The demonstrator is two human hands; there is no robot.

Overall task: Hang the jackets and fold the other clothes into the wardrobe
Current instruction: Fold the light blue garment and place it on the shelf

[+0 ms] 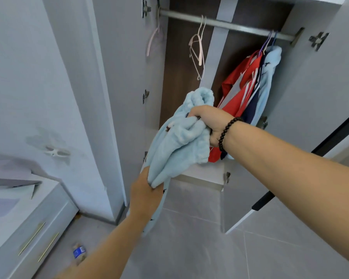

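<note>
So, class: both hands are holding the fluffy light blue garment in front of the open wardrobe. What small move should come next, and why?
Probably spread it out flat for folding. The right hand grips the light blue garment bunched at the top, while the left hand pinches its lower end, so it hangs crumpled. It could instead go on an empty hanger on the rail.

The fleece (179, 137) is pale blue, flecked with small dark marks. On the grey rail (226, 23) hang pink hangers (197, 47), a red jacket (240, 87) with white stripes, a navy garment (252, 105) and a light blue one (270, 73) with dark specks. The wardrobe (310, 87) is pale grey outside, dark brown inside; the bracelet (226, 131) is black, the floor (210, 248) grey-tiled, the bottle (79, 252) blue-labelled.
</note>
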